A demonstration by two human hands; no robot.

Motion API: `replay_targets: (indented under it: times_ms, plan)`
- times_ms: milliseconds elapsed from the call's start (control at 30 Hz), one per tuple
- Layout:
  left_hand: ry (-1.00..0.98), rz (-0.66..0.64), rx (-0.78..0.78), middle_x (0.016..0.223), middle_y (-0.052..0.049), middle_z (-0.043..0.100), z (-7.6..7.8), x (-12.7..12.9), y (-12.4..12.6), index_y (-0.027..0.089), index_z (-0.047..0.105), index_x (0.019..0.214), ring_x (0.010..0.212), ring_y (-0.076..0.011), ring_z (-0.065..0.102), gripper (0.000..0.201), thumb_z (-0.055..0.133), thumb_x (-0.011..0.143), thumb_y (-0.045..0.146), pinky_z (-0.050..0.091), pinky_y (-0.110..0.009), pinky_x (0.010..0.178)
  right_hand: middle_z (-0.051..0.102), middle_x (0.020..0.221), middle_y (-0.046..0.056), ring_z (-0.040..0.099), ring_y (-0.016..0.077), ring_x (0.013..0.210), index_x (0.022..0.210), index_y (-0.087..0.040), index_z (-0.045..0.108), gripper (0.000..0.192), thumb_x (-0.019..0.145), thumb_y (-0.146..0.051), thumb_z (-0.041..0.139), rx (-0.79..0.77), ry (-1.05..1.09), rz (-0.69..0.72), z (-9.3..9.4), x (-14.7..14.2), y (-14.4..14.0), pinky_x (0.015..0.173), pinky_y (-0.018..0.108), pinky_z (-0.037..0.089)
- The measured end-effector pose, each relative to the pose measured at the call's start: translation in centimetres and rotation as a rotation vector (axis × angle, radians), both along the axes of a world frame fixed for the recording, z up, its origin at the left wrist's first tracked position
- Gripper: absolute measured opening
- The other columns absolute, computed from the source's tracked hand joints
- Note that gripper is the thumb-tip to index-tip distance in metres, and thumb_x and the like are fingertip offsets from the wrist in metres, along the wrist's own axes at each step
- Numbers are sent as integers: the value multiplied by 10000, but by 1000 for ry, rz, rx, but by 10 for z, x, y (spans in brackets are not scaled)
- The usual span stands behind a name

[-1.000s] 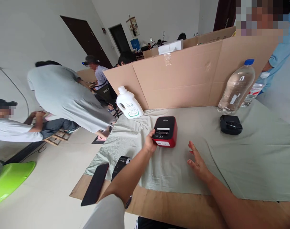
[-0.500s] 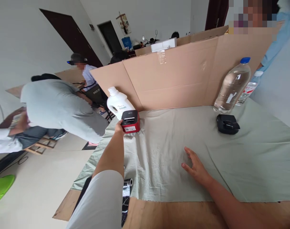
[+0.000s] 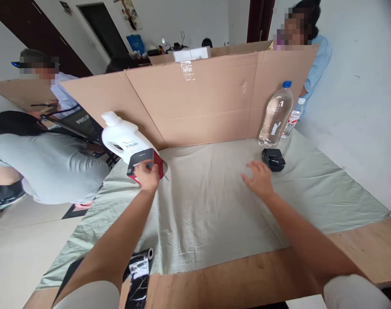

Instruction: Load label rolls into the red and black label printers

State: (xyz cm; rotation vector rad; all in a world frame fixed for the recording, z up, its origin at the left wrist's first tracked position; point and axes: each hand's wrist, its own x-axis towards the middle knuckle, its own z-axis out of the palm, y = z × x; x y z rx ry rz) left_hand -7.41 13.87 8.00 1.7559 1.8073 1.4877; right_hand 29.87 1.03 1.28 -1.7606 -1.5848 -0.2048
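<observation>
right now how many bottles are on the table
3. A white plastic jug-shaped bottle stands at the far left, just behind the red box in the left hand. A large clear blue-capped bottle and a smaller clear white-capped bottle stand far right. The cardboard screen may hide more.

1. Both arms are bare from the elbow down to each hand, nothing on the wrists.
2. Left hand [image 3: 146, 176]: white short sleeve up the arm.
3. Right hand [image 3: 260, 180]: same plain white sleeve, no markings.
</observation>
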Motion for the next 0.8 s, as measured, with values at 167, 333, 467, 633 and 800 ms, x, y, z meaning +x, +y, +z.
replay_targets:
  times_ms: [167, 333, 467, 633, 800]
  plan:
    - [-9, -367, -132, 1053, -80, 634, -63, 74, -61, 226, 632, 950, 1101, -284, 578, 209, 633, 744, 259, 397, -489, 1061, 363, 1492, 242, 286, 520, 1355, 1365, -157, 502, 770, 726, -537, 704, -394, -18, -373, 37, 78, 53, 999, 695, 290]
    - [280, -542, -202, 1444, -147, 485, -114, 122, -119, 248, 589, 1232, 1407, -362, 342, 431, 570, 840, 425, 204, -617, 1142, 114, 1578, 277, 379, 509, 1314, 1533, -199, 238, 1000, 728, -626, 651, -696, 106, -444, 24, 102, 47, 973, 593, 368]
    - [413, -608, -241, 1500, -141, 441, -122, 120, -134, 254, 560, 1314, 1463, -377, 244, 485, 502, 885, 472, 106, -654, 1154, 235, 1539, 252, 419, 484, 1290, 1507, -216, 288, 913, 739, -528, 672, -595, 103, -459, 17, 89, 30, 986, 598, 385]
    - [418, -600, -214, 1463, -138, 489, -114, 116, -135, 243, 589, 1272, 1438, -379, 298, 428, 506, 891, 420, 149, -648, 1143, 383, 1428, 215, 466, 425, 1263, 1450, -196, 392, 872, 705, -550, 673, -372, 77, -157, 12, 31, -2, 1020, 570, 409]
    - [373, -590, -144, 1279, -121, 632, -101, 106, -133, 194, 604, 1215, 1331, -293, 452, 360, 406, 920, 254, 295, -548, 1108, 433, 1392, 211, 495, 397, 1238, 1402, -188, 471, 810, 709, -554, 677, -286, 2, 129, -6, -65, -60, 1019, 535, 443]
